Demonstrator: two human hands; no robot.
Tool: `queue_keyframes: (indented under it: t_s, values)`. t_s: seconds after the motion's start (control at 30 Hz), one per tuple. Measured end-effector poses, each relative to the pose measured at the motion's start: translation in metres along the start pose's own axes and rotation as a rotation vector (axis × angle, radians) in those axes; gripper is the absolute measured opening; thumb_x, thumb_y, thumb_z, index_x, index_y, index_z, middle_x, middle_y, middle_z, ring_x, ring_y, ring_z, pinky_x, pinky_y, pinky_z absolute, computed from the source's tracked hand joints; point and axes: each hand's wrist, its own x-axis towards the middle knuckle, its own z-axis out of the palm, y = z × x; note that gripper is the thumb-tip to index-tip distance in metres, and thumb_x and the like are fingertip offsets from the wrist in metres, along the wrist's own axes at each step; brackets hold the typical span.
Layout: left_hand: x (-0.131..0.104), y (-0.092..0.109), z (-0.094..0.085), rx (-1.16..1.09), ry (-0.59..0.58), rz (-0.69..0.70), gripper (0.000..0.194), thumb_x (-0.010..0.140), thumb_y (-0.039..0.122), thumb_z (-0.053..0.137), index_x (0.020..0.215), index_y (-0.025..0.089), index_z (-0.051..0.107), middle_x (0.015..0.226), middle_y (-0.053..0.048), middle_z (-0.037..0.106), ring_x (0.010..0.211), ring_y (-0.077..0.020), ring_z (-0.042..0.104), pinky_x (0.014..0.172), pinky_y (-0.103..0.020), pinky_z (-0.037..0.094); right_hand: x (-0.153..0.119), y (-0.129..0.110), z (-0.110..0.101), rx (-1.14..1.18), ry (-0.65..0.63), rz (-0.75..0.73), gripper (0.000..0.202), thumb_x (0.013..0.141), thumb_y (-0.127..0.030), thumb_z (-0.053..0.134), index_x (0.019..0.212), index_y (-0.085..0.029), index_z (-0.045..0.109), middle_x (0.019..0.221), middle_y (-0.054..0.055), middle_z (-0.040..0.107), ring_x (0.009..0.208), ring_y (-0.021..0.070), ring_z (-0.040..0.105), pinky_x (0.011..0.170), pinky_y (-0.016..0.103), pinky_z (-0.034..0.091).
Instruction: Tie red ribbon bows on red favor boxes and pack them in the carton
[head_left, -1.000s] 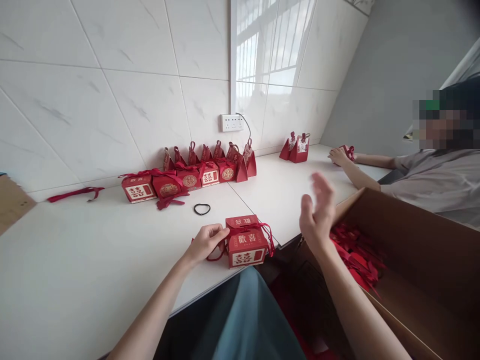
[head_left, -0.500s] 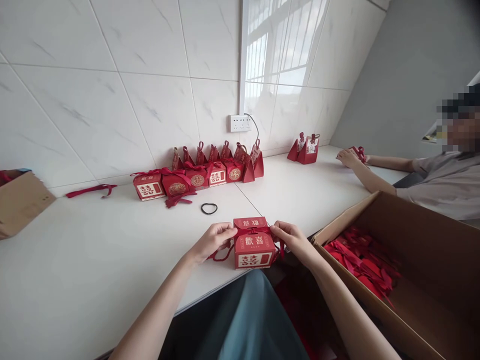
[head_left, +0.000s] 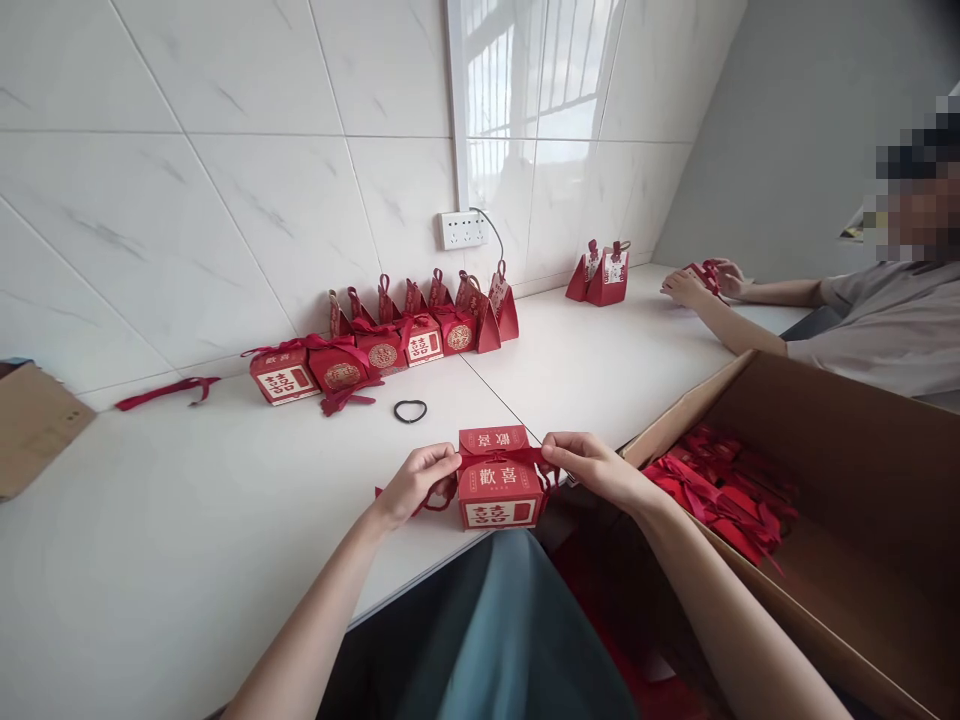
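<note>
A red gift box (head_left: 499, 482) with white Chinese characters stands at the table's front edge. Across its top runs a dark red ribbon (head_left: 496, 458), crossed or knotted in the middle. My left hand (head_left: 421, 482) pinches one end of the ribbon at the box's left side, and a loose tail hangs below the fingers. At the right side, my right hand (head_left: 589, 465) pinches the other end, drawn out a little from the box. Both hands are closed, thumb against fingers.
Finished-looking red boxes (head_left: 382, 352) line the wall, with two more triangular boxes (head_left: 606, 276) farther right. A black hair tie (head_left: 410, 411) and a loose ribbon (head_left: 166, 392) lie on the table. An open carton (head_left: 840, 470) holds red pieces at right. Beyond it, a person's hands (head_left: 684, 288) handle a box.
My right hand has drawn its ribbon end outward, so the ribbon now looks straighter across the box top. The camera view has shifted slightly.
</note>
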Motion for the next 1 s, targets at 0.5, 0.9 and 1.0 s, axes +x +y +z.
queue_keyframes:
  t_s: [0.5, 0.9, 1.0]
  values:
    - [-0.015, 0.036, 0.004, 0.315, 0.043, 0.056, 0.028, 0.080, 0.044, 0.053, 0.069, 0.018, 0.048, 0.060, 0.003, 0.051, 0.051, -0.0095, 0.043, 0.049, -0.023, 0.033, 0.021, -0.024, 0.040, -0.277, 0.207, -0.173, 0.032, 0.083, -0.045, 0.054, 0.079, -0.017, 0.070, 0.079, 0.004, 0.071, 0.076, 0.0194, 0.063, 0.066, 0.028, 0.046]
    - [-0.008, 0.074, 0.024, 0.849, 0.174, 0.154, 0.027, 0.082, 0.041, 0.053, 0.100, 0.022, 0.055, 0.089, -0.002, 0.065, 0.076, -0.0181, 0.062, 0.068, -0.028, 0.047, 0.022, -0.014, 0.050, -0.296, 0.311, -0.271, 0.017, 0.082, -0.026, 0.049, 0.083, -0.020, 0.064, 0.086, 0.003, 0.070, 0.080, 0.0172, 0.063, 0.073, 0.030, 0.047]
    - [0.001, 0.070, 0.028, 0.798, 0.186, 0.185, 0.025, 0.085, 0.042, 0.048, 0.098, 0.021, 0.055, 0.094, -0.003, 0.066, 0.079, -0.0178, 0.063, 0.070, -0.028, 0.047, 0.024, -0.010, 0.053, -0.205, 0.371, -0.265, 0.010, 0.080, -0.031, 0.055, 0.081, -0.021, 0.056, 0.078, 0.001, 0.069, 0.074, 0.0168, 0.063, 0.068, 0.030, 0.047]
